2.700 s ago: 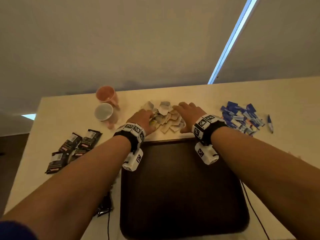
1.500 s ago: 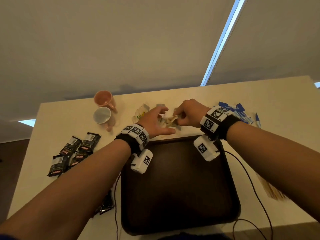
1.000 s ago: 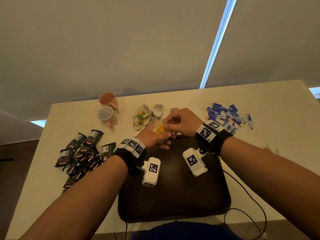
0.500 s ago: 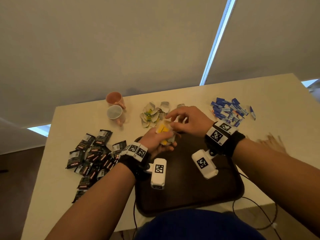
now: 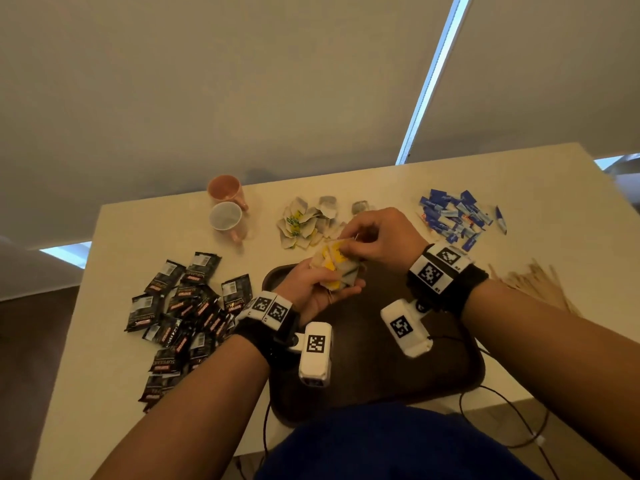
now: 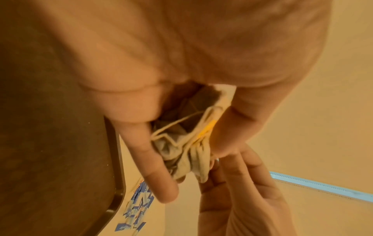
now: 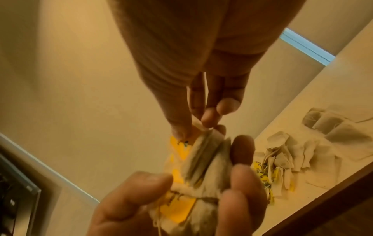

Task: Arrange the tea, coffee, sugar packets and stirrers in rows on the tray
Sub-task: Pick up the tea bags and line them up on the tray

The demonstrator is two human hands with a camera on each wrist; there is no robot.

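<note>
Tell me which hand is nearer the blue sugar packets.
Right. The right hand sits just left of the blue sugar packets; the left hand is farther off, over the tray.

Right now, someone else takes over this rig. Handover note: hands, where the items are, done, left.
Left hand: grips a bunch of tea bags above the tray's far edge.
Right hand: pinches one bag at the top of that bunch.
Tray: dark, nothing laid on it that shows.
On the table: remaining tea bags beyond the tray, coffee sachets left of it, sugar packets far right, stirrers right.
Done: tea bags gathered in hand.
Left: every row.
</note>
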